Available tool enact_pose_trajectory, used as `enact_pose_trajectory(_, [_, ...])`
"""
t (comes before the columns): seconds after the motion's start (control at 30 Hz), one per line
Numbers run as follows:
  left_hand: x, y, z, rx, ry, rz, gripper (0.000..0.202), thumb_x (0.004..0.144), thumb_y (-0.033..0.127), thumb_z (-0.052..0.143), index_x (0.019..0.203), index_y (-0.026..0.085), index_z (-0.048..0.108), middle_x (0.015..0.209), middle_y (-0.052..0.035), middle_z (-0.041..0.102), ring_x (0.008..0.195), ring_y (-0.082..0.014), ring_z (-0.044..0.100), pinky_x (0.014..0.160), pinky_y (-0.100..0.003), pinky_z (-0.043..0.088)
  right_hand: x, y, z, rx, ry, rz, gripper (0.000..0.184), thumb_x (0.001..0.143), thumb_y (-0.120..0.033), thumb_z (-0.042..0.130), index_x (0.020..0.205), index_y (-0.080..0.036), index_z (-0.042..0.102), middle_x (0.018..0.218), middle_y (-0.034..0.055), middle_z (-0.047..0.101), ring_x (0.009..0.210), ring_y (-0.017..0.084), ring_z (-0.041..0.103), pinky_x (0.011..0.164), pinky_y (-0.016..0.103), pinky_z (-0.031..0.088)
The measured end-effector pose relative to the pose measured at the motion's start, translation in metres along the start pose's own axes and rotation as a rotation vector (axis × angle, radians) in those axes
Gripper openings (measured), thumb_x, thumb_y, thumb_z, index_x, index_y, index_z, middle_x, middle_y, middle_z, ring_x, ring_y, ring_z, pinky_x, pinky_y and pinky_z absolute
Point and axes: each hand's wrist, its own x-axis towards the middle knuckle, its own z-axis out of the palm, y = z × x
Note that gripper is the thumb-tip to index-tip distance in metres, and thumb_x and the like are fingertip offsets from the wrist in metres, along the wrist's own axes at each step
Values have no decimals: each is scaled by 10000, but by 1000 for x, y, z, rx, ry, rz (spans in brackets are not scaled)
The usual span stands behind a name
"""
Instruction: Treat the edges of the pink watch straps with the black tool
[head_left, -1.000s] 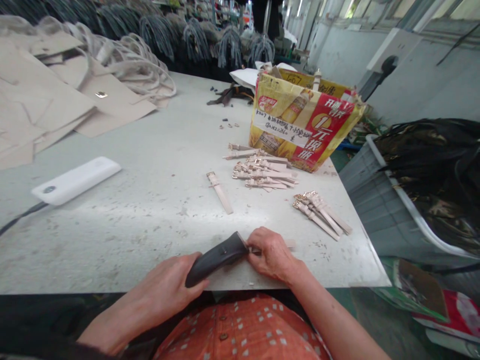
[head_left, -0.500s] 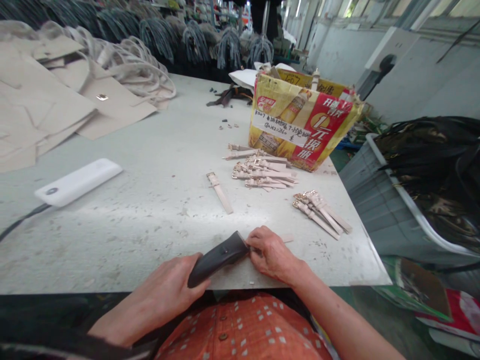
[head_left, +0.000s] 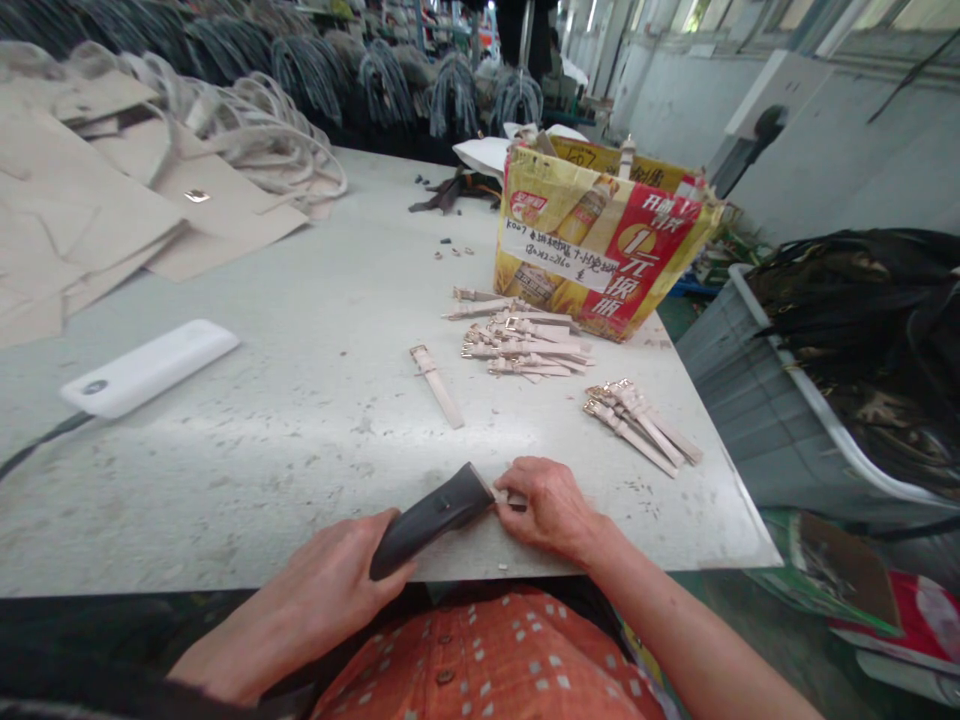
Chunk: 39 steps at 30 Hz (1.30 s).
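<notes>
Head view: the left hand point(head_left: 341, 565) grips a black tool point(head_left: 427, 525), the right hand point(head_left: 553, 508) pinching seemingly a pale strap point(head_left: 516, 499).

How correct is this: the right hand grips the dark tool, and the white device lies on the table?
One detail is wrong: the left hand grips the dark tool, as the head view shows. The white device does lie on the table.
</notes>
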Motion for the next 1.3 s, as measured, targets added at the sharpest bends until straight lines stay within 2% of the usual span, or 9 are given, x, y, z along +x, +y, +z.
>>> enact_pose_trajectory(0.13, [0,4,-1,1,-15,-5,166,981,381,778,1087,285,863,1049,-74,983,1001,-346,945,858,-376,595,-2,4,-3,61,12,-45,151,998,-123,842,1039,-220,949,1207,94,875,1029,239,786,880,323,550])
enact_pose_trajectory(0.23, [0,7,0,14,-40,-12,196,980,410,753,1080,278,859,1066,-84,986,1012,-353,943,862,-382,608,-2,6,-9,48,-20,-62,169,990,-100,831,1023,-222,944,1136,74,850,995,237,761,880,331,530])
enact_pose_trajectory(0.47, [-3,11,-1,28,-67,5,256,1008,438,686,1111,275,854,1098,-94,985,1036,-356,945,891,-395,621,-1,3,-28,-30,-124,-101,241,1098,-69,797,1122,-227,979,1110,67,813,1032,246,733,936,358,481])
enact_pose_trajectory(0.67, [-2,10,0,53,-59,-6,229,1029,413,692,1109,269,852,1102,-105,988,1026,-359,947,880,-394,621,-3,1,-33,-84,-144,-100,181,1218,-180,822,1238,-241,991,1099,65,785,1061,257,715,969,390,441])
enact_pose_trajectory(0.87, [-4,13,-1,52,-76,-2,246,1053,392,671,1151,267,859,1120,-92,990,1048,-342,951,894,-381,617,-6,10,-36,-4,-158,-149,246,1193,-133,806,1304,-247,995,1156,72,817,1119,265,718,989,387,438])
enact_pose_trajectory(0.97, [-4,14,-1,54,-76,-1,229,1056,394,666,1124,272,848,1087,-86,983,1031,-349,949,883,-390,607,-8,18,-31,99,-138,-162,361,1104,-70,805,1352,-239,1005,1145,70,832,1137,272,733,1024,389,479])
enact_pose_trajectory(1.07, [-2,13,0,59,-55,-19,201,1033,399,701,1104,273,841,1103,-98,988,1049,-367,951,890,-400,609,-13,29,-18,218,-61,-130,431,1032,-43,815,1349,-248,1023,1134,70,857,1116,274,757,1024,392,534])
enact_pose_trajectory(1.2, [0,10,-1,27,-49,-3,190,1019,412,732,1085,273,844,1094,-107,991,1052,-373,952,888,-405,615,-16,39,4,258,92,-111,386,1010,-76,885,1320,-250,1036,1137,97,899,1093,289,790,1022,419,594])
enact_pose_trajectory(1.3, [0,10,-2,7,-37,-1,162,1003,402,754,1061,279,843,1045,-92,983,1016,-362,951,877,-396,609,-17,40,14,236,139,-113,317,1018,-139,964,1304,-253,1040,1127,98,901,1082,290,796,1032,427,609])
